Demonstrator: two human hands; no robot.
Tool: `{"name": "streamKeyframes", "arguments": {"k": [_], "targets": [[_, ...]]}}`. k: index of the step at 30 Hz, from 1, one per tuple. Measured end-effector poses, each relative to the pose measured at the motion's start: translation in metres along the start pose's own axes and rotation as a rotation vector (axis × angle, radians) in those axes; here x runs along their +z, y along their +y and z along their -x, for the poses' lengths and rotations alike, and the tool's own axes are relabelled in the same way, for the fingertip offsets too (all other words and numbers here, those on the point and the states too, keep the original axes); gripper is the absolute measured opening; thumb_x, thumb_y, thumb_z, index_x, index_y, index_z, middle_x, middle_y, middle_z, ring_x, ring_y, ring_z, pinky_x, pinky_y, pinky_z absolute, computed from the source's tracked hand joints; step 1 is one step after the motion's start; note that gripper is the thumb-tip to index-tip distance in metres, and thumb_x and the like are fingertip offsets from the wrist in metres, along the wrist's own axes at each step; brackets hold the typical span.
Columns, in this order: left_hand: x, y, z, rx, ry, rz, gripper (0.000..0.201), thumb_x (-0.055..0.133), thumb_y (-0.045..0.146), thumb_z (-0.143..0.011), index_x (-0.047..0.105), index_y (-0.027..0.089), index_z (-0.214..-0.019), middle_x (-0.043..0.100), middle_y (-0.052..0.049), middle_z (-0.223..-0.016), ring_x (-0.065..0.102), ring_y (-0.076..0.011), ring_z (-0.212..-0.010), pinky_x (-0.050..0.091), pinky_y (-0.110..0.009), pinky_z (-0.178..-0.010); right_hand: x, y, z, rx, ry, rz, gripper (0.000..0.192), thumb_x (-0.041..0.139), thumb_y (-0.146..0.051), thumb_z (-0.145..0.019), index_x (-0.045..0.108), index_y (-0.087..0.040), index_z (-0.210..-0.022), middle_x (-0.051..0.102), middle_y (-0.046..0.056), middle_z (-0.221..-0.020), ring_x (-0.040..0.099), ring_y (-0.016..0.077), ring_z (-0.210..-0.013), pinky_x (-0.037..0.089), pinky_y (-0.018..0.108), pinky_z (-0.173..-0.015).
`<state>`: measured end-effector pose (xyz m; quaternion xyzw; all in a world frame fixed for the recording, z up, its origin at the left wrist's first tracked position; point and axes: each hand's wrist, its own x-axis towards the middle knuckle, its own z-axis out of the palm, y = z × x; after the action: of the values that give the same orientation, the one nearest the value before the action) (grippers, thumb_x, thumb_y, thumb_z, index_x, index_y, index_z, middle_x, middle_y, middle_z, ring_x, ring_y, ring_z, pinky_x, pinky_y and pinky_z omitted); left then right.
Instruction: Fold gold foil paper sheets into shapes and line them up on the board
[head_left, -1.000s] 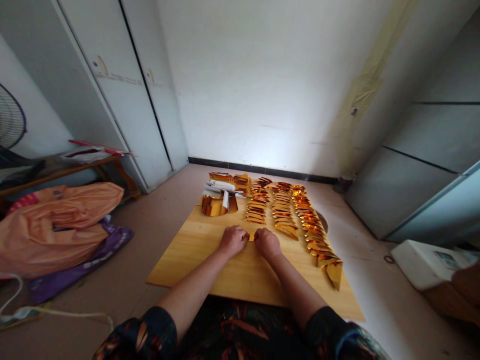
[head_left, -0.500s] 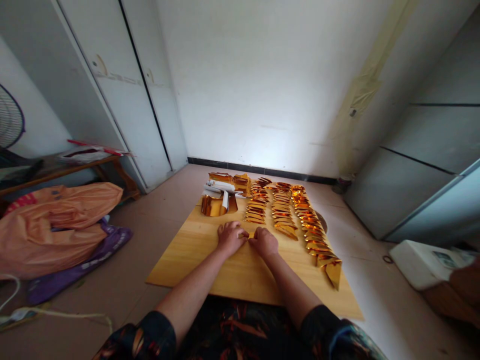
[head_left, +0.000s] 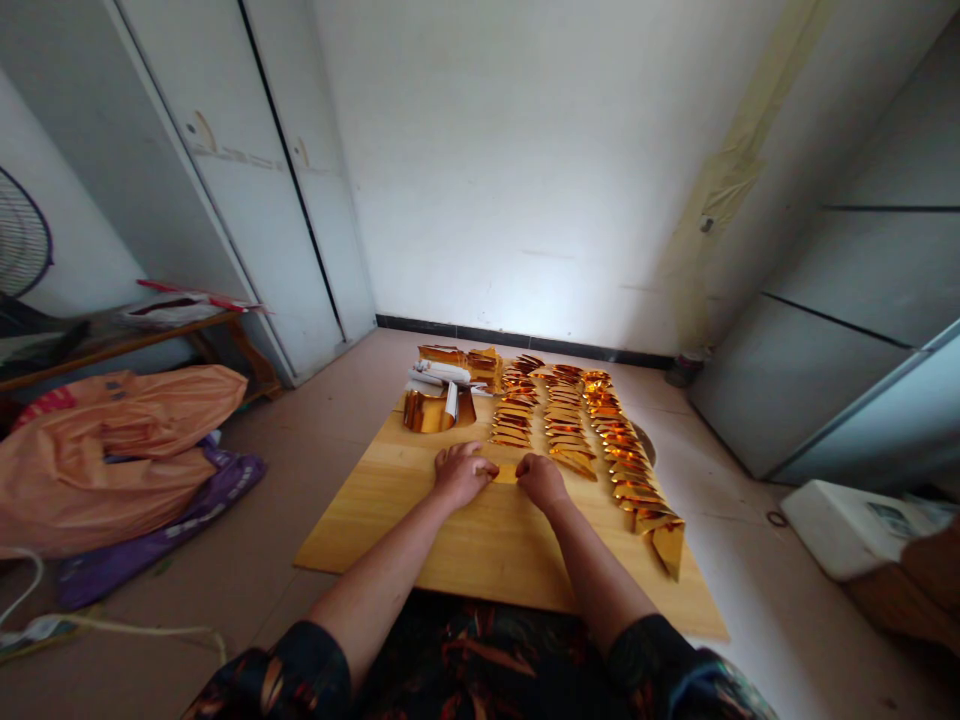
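Head view: your hands had drifted slightly apart since half a second before, baring more of the gold foil strip point(head_left: 507, 473) between them. Your left hand point(head_left: 459, 473) and right hand point(head_left: 541, 480) each pinched one end, grip closed on the foil. The strip lay flat on the wooden board point(head_left: 390, 520), long axis left to right, just short of the folded foil rows point(head_left: 570, 425). No writing was legible.

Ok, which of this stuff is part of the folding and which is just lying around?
In the work:
left hand and right hand, both on the gold foil piece
wooden board
rows of folded gold pieces
unfolded foil stack

Lying about:
orange bag
purple bag
fan
white box
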<state>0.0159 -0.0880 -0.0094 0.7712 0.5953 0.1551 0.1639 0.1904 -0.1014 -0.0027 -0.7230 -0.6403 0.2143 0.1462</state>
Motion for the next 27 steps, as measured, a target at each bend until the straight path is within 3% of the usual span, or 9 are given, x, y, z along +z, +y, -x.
{"name": "streamKeyframes", "arguments": {"k": [12,18,21,27], "targets": [[-0.002,-0.009,0.001,0.075,-0.070,-0.034,0.030,0.052,0.027,-0.084,0.067,0.047,-0.101,0.047,0.007,-0.138,0.040,-0.0227,-0.126,0.025,-0.045,-0.106,-0.012,0.008,0.005,0.017,0.016,-0.002,0.022,0.052,-0.005,-0.072,0.068,-0.018,-0.078,0.070,0.003,-0.084,0.061,0.0138,-0.080,0.038,0.019,-0.066],[0.001,-0.010,0.003,0.086,-0.051,-0.049,0.030,0.050,0.029,-0.085,0.067,0.048,-0.102,0.047,0.006,-0.139,0.039,-0.0228,-0.127,0.024,-0.047,-0.106,-0.008,0.000,0.005,-0.091,0.158,-0.078,0.027,0.051,-0.004,-0.069,0.067,-0.017,-0.088,0.068,0.004,-0.089,0.060,0.0133,-0.080,0.040,0.019,-0.068],[0.003,-0.012,0.001,0.082,-0.050,-0.058,0.029,0.051,0.029,-0.085,0.067,0.047,-0.102,0.047,0.006,-0.138,0.039,-0.0234,-0.127,0.023,-0.047,-0.106,-0.001,-0.010,0.005,-0.182,0.068,-0.145,0.025,0.051,-0.007,-0.071,0.066,-0.019,-0.086,0.068,0.001,-0.085,0.060,0.0119,-0.077,0.040,0.018,-0.067],[0.001,-0.015,-0.003,0.077,-0.078,-0.059,0.027,0.054,0.032,-0.083,0.067,0.048,-0.100,0.047,0.007,-0.139,0.039,-0.0242,-0.127,0.024,-0.047,-0.105,0.004,-0.024,0.007,-0.069,-0.030,0.011,0.014,0.054,-0.016,-0.076,0.065,-0.021,-0.083,0.069,0.002,-0.088,0.061,0.0139,-0.082,0.037,0.019,-0.064]]}}
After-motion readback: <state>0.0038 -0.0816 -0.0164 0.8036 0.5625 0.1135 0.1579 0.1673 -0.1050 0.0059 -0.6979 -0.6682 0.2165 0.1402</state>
